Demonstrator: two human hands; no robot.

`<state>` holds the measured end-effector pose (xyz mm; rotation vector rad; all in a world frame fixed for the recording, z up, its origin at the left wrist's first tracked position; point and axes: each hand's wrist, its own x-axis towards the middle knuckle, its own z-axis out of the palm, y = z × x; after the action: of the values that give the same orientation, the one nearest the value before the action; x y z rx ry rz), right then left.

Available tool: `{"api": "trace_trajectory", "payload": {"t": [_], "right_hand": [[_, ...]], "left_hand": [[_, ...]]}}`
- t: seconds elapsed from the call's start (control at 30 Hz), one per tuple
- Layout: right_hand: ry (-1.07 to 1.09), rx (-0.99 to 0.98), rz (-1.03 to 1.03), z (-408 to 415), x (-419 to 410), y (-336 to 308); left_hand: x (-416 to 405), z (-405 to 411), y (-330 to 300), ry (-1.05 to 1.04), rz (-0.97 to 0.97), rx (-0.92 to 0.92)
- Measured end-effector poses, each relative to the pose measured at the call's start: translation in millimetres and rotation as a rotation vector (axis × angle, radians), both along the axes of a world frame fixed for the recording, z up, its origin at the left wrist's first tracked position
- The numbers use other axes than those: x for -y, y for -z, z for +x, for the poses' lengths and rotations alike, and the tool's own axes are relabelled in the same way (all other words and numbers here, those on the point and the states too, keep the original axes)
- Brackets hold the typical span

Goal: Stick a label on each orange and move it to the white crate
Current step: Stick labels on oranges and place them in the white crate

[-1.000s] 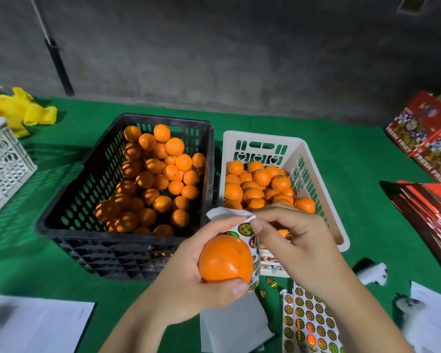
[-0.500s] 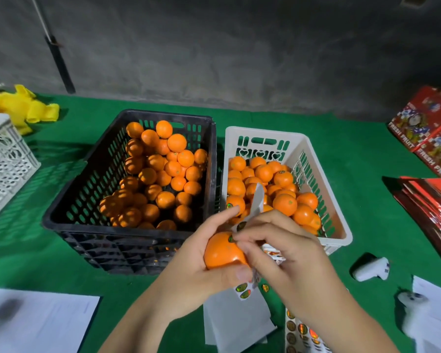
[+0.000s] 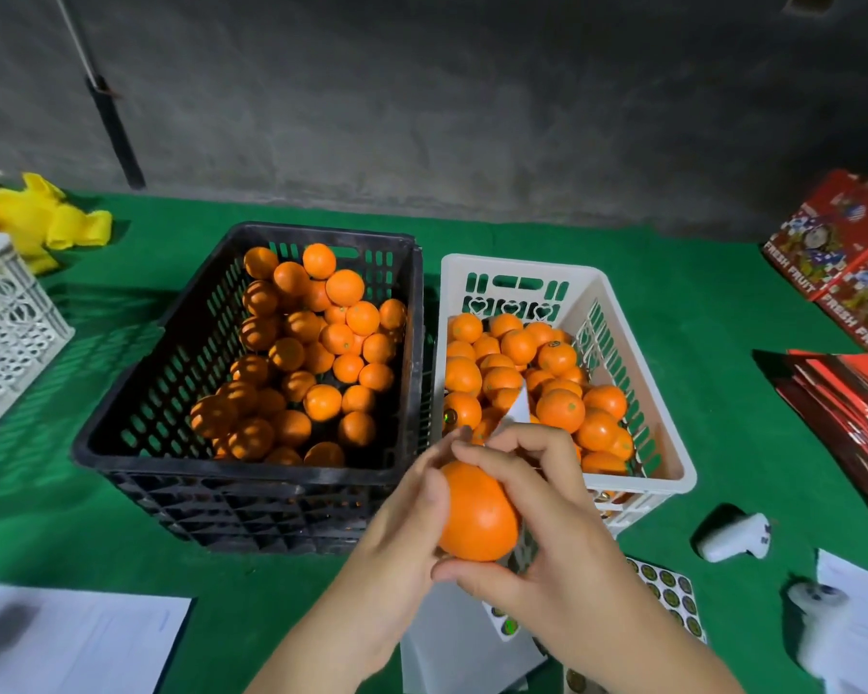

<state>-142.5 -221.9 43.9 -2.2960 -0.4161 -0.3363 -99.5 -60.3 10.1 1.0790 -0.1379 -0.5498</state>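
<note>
I hold one orange between both hands, just in front of the two crates. My left hand grips its left side. My right hand curls over its top, thumb underneath. A white label strip sticks up behind my fingers; which hand holds it is hidden. The black crate on the left holds several oranges. To its right, the white crate holds several more, some showing labels. A sheet of round labels lies under my right wrist.
Green cloth covers the table. At the far left are a white lattice crate and a yellow cloth. Red fruit boxes and flat red cartons are on the right. Two small white devices and papers lie near the front.
My right hand has moved from the label strip onto the orange and now wraps round it. The orange has turned, and the strip has swung up behind my fingers.
</note>
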Motion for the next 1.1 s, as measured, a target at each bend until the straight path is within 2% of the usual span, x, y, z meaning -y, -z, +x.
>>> {"api": "trace_trajectory", "payload": {"t": [0.07,0.2,0.37,0.43,0.57,0.73,1.0,1.07,1.1], "right_hand": [[0.026,0.003,0.064,3,0,0],[0.019,-0.003,0.095,8,-3,-2],[-0.014,0.034,0.046,8,-4,3],[-0.005,0.026,0.058,8,1,6],[-0.002,-0.094,0.046,22,31,11],[0.163,-0.183,-0.225,76,80,18],[0.488,-0.129,-0.293,176,98,61],[0.515,-0.25,-0.362,187,106,73],[0.505,-0.379,-0.408,190,109,77]], "left_hand": [[2,4,2,-0.056,-0.133,-0.212],[-3,3,4,0.007,-0.221,-0.385],[-6,2,15,0.02,-0.121,-0.261],[-13,8,24,-0.02,-0.088,-0.269],[-26,17,35,-0.014,-0.005,-0.129],[-36,24,41,-0.049,0.086,-0.007],[-31,26,37,-0.003,0.274,0.104],[-30,25,36,-0.004,0.297,0.126],[-30,24,37,0.001,0.302,0.14]]}}
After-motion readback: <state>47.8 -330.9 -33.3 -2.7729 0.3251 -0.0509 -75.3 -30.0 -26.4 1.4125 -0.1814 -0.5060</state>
